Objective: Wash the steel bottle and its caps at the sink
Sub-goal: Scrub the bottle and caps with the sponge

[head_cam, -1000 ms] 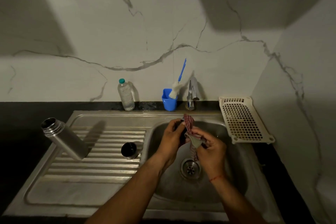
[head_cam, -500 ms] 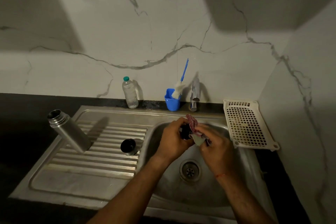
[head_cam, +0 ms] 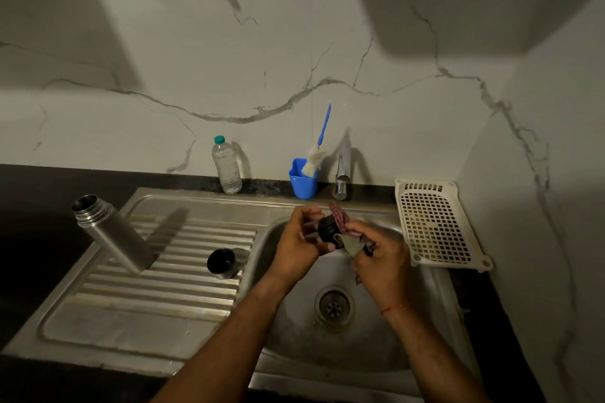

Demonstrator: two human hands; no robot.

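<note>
We're over the sink (head_cam: pixel 327 357), both hands working above the drain. The left hand (head_cam: pixel 296 245) has its fingers (head_cam: pixel 306 214) curled round a small black cap (head_cam: pixel 328 230) and clamped firmly on it. The right hand (head_cam: pixel 381 263) has its fingers (head_cam: pixel 360 228) pinched on a checked cloth (head_cam: pixel 339 218) that touches the cap. Something pale sits in that same grip, and I can't tell what it is. So the cap sits right between the two sets of fingers.

Left of the left fingers, near them on the ribbed drainboard (head_cam: pixel 137 301), sits the second cap (head_cam: pixel 222 262), untouched. Farther left, well apart from them, the steel bottle (head_cam: pixel 113 234) stands uncapped with its threaded mouth open. Beyond the fingers, along the wall, are the tap (head_cam: pixel 343 170), a blue cup (head_cam: pixel 302 186) holding a brush (head_cam: pixel 322 136), and a plastic bottle (head_cam: pixel 226 167). A white basket (head_cam: pixel 435 193) lies on the table to the right of the right fingers.

My read is that this is the cap-scrubbing step, with one cap being worked now. The second cap and the bottle look like they're waiting their turn, though whether either has been washed I can't say. I see no stream from the tap and no foam, so rinsing likely lies ahead. I'd call the job well short of finished.
</note>
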